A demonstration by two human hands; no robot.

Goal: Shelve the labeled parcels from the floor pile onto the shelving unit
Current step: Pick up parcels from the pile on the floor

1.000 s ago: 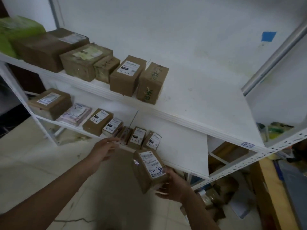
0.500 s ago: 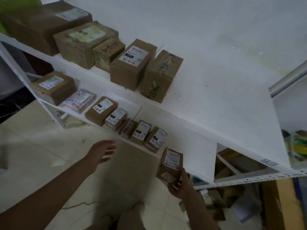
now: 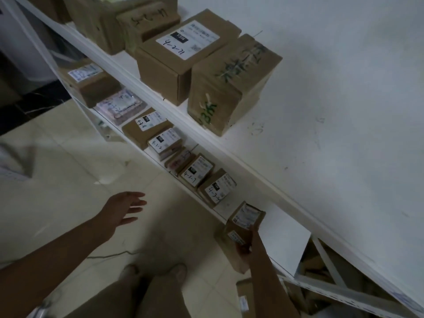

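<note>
My right hand grips a small brown labeled parcel at the front edge of the lower white shelf, just right of a row of small labeled parcels. My left hand hovers open over the floor, fingers spread, holding nothing. The upper shelf carries larger cardboard boxes, one with a white label and one with green writing.
Beige tiled floor lies in front of the unit. My legs and feet show at the bottom. More cardboard boxes sit under the lower shelf at the right. The upper shelf's right part is bare white.
My right hand has carried the parcel down and forward to the lower shelf's edge. The camera tilted down and closer. My left hand stayed open, drifting slightly lower.
</note>
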